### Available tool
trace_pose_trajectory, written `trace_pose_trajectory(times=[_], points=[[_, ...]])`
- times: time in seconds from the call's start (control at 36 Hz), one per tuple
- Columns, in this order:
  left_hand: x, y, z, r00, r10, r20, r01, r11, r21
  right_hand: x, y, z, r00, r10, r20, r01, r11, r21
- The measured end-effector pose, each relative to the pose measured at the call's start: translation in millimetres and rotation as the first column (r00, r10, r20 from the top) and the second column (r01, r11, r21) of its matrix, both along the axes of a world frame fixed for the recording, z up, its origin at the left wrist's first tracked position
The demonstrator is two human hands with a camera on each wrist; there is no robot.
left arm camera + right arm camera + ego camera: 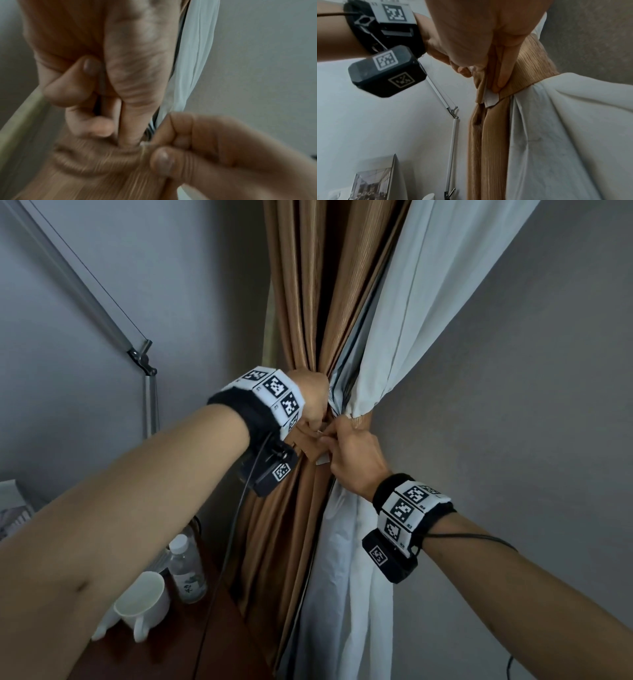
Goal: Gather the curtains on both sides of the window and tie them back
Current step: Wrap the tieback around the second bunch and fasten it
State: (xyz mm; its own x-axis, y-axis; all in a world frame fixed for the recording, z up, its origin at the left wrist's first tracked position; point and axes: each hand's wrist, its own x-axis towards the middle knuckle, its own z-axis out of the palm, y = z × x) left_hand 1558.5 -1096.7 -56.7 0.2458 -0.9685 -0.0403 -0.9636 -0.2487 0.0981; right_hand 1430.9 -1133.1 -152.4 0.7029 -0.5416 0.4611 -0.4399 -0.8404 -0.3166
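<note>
A brown curtain (308, 302) and its white lining (428, 302) hang bunched together in the room corner. A brown tieback band (357, 421) wraps the bundle at its waist. My left hand (313, 419) grips the band's left end, with its fingers (73, 88) curled round the taut strip (137, 67). My right hand (346, 446) pinches the other end between thumb and forefinger (163, 158), just below and right of the left hand. One right fingertip (500, 79) presses on the band (530, 75) above a small white tag (490, 98).
A hinged metal lamp arm (102, 313) crosses the wall at left. Below it a white mug (144, 604) and a plastic water bottle (186, 570) stand on a wooden table (154, 659). A grey wall (513, 405) is close on the right. Cables trail from both wrists.
</note>
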Motion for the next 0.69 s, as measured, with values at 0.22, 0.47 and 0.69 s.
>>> trace_pose_trajectory(times=[0.22, 0.47, 0.69], points=[[4, 0, -28, 0.983, -0.005, -0.184, -0.01, 0.997, -0.08, -1, 1, -4, 0.973, -0.092, 0.211, 0.02, 0.948, 0.318], [10, 4, -37, 0.939, -0.047, -0.341, -0.012, 0.985, -0.17, 12, 4, -15, 0.928, -0.225, 0.297, 0.091, 0.91, 0.405], [10, -1, -38, 0.968, -0.047, -0.245, -0.018, 0.966, -0.257, 5, 1, 1, 0.995, 0.087, 0.049, -0.099, 0.933, 0.347]])
